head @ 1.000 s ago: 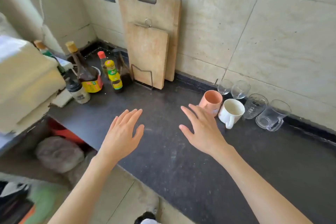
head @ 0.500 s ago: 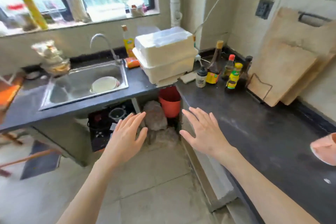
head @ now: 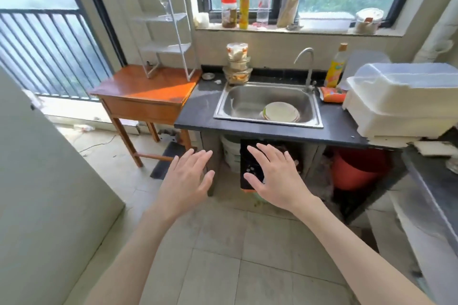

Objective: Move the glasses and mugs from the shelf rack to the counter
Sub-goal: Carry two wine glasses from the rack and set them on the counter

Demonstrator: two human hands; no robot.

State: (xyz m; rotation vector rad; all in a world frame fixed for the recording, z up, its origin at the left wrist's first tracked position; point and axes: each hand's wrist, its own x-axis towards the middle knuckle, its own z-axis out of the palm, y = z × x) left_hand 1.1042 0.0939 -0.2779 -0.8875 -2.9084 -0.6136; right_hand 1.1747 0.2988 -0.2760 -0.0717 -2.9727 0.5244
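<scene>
A white wire shelf rack (head: pixel 166 30) stands on an orange wooden table (head: pixel 146 93) at the back left. One clear stemmed glass (head: pixel 164 6) stands on an upper shelf of the rack. The lower shelves look bare. My left hand (head: pixel 188 178) and my right hand (head: pixel 272 176) hover over the floor in front of the sink counter, palms down, fingers spread, holding nothing. Both hands are far from the rack. The dark counter (head: pixel 195 116) runs from the table to the right.
A steel sink (head: pixel 269 104) with plates in it sits in the counter. White foam boxes (head: pixel 401 104) are stacked at the right. Stacked glass bowls (head: pixel 237 69) and a yellow bottle (head: pixel 335 67) flank the tap. A red bucket (head: pixel 357 171) sits under the counter. A grey wall (head: pixel 44 193) closes the left.
The view has swung left from the counter with the mugs and glasses, past the sink, to the rack and table. Both hands stayed open and empty throughout.
</scene>
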